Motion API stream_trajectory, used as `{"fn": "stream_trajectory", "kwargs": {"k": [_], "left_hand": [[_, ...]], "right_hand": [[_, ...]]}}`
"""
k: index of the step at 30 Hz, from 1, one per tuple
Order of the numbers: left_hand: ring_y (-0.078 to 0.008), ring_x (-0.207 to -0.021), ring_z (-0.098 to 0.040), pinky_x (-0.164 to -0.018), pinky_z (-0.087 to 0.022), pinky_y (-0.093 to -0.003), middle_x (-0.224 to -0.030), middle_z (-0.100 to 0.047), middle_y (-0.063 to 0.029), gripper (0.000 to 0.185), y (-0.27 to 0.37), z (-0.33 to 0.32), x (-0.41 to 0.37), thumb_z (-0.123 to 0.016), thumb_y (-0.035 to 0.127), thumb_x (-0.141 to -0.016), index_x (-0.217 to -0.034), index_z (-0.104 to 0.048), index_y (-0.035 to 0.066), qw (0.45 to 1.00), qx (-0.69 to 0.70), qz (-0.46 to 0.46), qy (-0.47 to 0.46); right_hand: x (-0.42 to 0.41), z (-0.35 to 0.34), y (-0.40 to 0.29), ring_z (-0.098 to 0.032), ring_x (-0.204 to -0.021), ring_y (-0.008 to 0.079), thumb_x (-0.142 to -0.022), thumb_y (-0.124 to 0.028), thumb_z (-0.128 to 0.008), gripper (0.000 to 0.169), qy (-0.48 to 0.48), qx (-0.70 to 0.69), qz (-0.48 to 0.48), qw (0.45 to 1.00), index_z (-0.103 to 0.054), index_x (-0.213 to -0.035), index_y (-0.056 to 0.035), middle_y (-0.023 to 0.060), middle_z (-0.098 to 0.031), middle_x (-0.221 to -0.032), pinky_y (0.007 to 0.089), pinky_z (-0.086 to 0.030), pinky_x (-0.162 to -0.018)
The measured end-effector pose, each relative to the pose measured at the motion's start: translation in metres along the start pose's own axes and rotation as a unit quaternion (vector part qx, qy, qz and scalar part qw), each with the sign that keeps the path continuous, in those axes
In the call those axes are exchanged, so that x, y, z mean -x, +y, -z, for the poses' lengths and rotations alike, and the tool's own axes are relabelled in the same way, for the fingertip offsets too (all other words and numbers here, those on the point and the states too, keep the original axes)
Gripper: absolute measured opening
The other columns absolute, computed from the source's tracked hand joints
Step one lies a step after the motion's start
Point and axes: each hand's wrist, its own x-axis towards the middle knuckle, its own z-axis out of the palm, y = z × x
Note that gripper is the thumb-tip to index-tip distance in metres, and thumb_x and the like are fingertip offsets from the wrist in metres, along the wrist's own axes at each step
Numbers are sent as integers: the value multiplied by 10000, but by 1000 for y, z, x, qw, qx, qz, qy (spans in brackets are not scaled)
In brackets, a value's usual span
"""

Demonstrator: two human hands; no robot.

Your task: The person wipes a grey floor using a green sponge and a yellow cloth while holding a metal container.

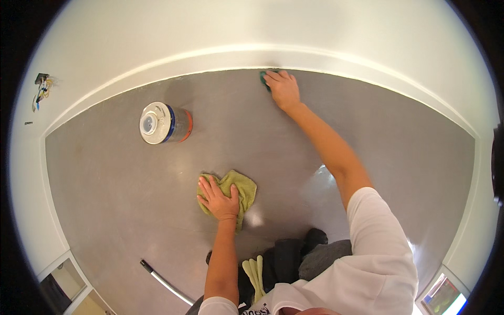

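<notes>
My right hand (284, 89) reaches far forward and presses a green scouring pad (264, 78) to the grey floor (252, 130), right along the foot of the white baseboard (338, 61). Most of the pad is hidden under my fingers. Nearer to me, my left hand (219, 200) lies flat with fingers spread on a crumpled yellow-green cloth (245, 188), which rests on the floor. A metal can (156, 123) with a white spout cap and blue and orange bands stands ahead of my left hand.
Loose wires hang from an open wall box (41, 84) at the far left. On the floor at lower left lies a metal pole (169, 282) with a black end. Pale yellow-green gloves or cloth (255, 275) hang by my lap. Glazed frames (441, 293) stand at both lower corners.
</notes>
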Motion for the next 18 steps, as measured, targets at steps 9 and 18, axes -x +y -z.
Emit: {"fn": "stream_trajectory", "kwargs": {"k": [9,18], "left_hand": [[-334,-1315,-225,-1025,-147,-539,-1408,-252,-207,730,-9,4,0,-515,460,-748,-1302,-360,10,1000,-19,4,-2],[-334,-1319,-213,-1032,-143,-531,-1415,-241,-200,728,-4,6,-2,-500,449,-766,-1324,-325,15,1000,-13,3,-12]], "right_hand": [[-20,-20,-19,-505,-919,165,-759,-103,-516,254,-25,-27,17,999,-620,-986,-149,-43,-603,-995,336,-380,-776],[-25,-16,-22,-512,-877,145,-679,-29,-557,314,-37,44,-8,998,-641,-956,-151,-69,-622,-1005,323,-370,-729]]}}
